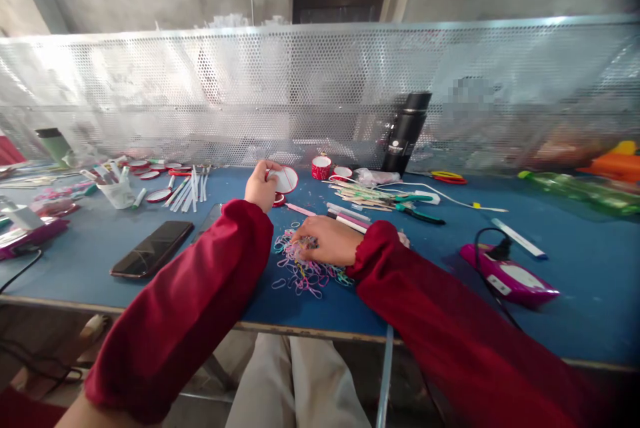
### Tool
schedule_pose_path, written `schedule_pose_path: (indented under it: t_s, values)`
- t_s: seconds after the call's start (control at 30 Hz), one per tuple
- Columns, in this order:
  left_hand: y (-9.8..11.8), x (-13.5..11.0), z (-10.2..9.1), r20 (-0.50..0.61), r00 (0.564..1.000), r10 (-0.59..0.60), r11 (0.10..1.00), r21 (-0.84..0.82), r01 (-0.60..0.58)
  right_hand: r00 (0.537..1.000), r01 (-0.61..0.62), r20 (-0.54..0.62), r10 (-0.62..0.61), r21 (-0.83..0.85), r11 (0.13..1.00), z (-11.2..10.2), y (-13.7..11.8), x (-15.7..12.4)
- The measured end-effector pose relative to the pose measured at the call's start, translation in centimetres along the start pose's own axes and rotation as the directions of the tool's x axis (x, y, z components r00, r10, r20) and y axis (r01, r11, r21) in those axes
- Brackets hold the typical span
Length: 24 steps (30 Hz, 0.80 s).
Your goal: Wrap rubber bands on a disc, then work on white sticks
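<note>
My left hand (pixel 261 185) is closed on a round white disc with a red rim (pixel 287 180), held a little above the blue table (pixel 90 248). My right hand (pixel 325 240) rests palm down on a pile of small coloured rubber bands (pixel 305 271), fingertips pinched together among the bands. Both arms wear dark red sleeves. Another red-rimmed disc (pixel 279 200) lies just below my left hand.
A black phone (pixel 152 249) lies at left. White sticks (pixel 189 191) and red discs lie behind it. Green-handled pliers (pixel 419 214), markers, a black flask (pixel 406 131), a red cup (pixel 321 167) and a pink glue gun (pixel 507 276) sit to the right. A perforated metal screen (pixel 320 88) backs the table.
</note>
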<state>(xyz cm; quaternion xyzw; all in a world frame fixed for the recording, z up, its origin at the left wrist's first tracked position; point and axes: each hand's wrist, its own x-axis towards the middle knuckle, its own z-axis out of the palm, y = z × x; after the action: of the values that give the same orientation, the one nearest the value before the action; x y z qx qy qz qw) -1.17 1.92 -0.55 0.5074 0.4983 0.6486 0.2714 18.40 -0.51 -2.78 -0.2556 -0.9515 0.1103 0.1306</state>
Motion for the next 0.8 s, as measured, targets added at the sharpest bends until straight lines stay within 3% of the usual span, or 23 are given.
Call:
schedule_pose_path:
  t_s: [0.07,0.23,0.43,0.8]
  values:
    - [0.1,-0.2,0.2,0.006,1.0,-0.014,0.999,0.04,0.014,0.999,-0.041,-0.017,0.042,0.038,0.998,-0.1,0.1,0.1]
    - [0.2,-0.3,0.2,0.026,0.999,0.032,0.998,0.056,-0.034,0.965,-0.116,-0.208,0.162,0.216,0.97,-1.6,0.1,0.0]
    - [0.1,-0.2,0.1,0.023,0.999,0.036,0.998,0.044,-0.037,0.953,-0.156,-0.206,0.224,0.3,0.941,-2.5,0.1,-0.4]
    - [0.1,-0.3,0.1,0.064,0.996,0.057,0.997,0.04,-0.06,0.956,-0.178,-0.217,0.196,0.098,0.979,-2.9,-0.1,-0.5]
